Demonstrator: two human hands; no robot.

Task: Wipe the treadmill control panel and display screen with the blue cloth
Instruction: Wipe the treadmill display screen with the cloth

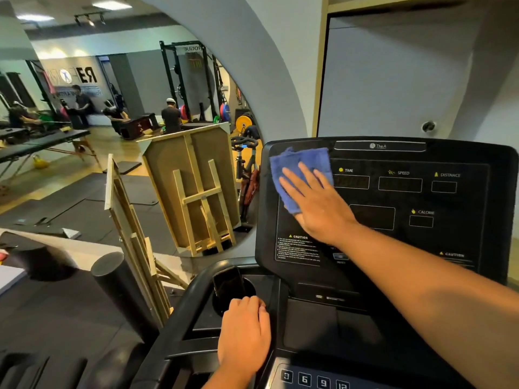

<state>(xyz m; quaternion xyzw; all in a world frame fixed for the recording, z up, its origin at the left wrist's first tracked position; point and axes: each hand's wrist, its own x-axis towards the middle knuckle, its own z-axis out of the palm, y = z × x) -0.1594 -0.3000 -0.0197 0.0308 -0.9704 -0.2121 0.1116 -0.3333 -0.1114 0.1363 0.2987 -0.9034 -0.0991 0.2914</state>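
Wiping looks to be at an early stage. A folded blue terry cloth [297, 175] lies pressed flat against the upper left corner of the black treadmill display screen [393, 197], under the spread fingers of the right hand [314, 200], which pins it with an open palm rather than gripping it. The cloth sits just beside the TIME readout, so the SPEED, DISTANCE and CALORIE windows to the right appear yet to be covered, as do the caution labels lower down. The numbered button panel [311, 380] at the bottom edge also seems untouched, though no streaks show either way. The left hand [244, 332] rests curled over the black plastic console ledge [196, 327], bracing, near a dark phone [229, 284] standing in the cup holder.
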